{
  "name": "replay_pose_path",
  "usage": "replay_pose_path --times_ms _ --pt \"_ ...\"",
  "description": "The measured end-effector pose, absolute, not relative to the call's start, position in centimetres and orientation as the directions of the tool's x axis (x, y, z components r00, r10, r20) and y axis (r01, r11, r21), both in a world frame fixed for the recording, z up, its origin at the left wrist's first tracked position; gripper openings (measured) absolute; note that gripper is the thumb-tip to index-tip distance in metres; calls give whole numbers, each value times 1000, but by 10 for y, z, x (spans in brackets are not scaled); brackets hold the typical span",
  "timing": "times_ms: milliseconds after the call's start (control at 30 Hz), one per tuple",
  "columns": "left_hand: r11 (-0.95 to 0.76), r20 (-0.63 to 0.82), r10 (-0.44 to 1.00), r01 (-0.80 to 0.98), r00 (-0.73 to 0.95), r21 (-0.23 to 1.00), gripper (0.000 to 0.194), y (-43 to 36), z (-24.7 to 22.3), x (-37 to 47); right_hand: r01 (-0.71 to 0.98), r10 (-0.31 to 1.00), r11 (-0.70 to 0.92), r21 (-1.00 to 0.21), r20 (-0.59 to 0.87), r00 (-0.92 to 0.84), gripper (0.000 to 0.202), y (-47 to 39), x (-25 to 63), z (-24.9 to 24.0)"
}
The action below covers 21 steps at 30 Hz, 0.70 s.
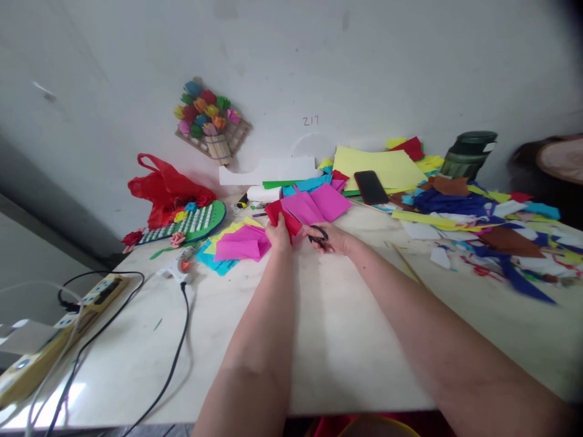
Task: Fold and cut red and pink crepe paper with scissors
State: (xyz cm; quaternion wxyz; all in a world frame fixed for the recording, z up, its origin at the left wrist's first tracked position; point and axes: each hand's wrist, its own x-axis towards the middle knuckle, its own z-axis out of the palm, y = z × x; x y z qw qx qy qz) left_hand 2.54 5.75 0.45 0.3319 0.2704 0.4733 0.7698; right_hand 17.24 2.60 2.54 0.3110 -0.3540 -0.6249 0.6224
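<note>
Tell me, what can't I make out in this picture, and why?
Head view:
Left hand: some fingers, hidden behind the bright red paper piece.
Black-handled metal scissors: blades too small and thin to tell whether they stand open.
Long yellow power strip: near end, cut off by the left edge.
Dark green, cylindrical lidded bottle: base, hidden behind mixed paper scraps; white label too small to read.
Crumpled red plastic bag: contents, if any, hidden by its folds.

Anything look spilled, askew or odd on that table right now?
Mainly the right side: paper scraps lie in an untidy heap, a dark blue strip trailing from it. On the left, the black cord of the glue gun runs loose across the tabletop. Nothing looks wrong where the left hand holds red paper and the right hand scissors.
</note>
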Motion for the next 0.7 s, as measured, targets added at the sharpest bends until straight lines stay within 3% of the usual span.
replay_pose_path --times_ms 700 --pt "-315 128 734 -167 -667 934 27 60 2 22 85 827 47 -995 -9 -563 37 25 171 25"
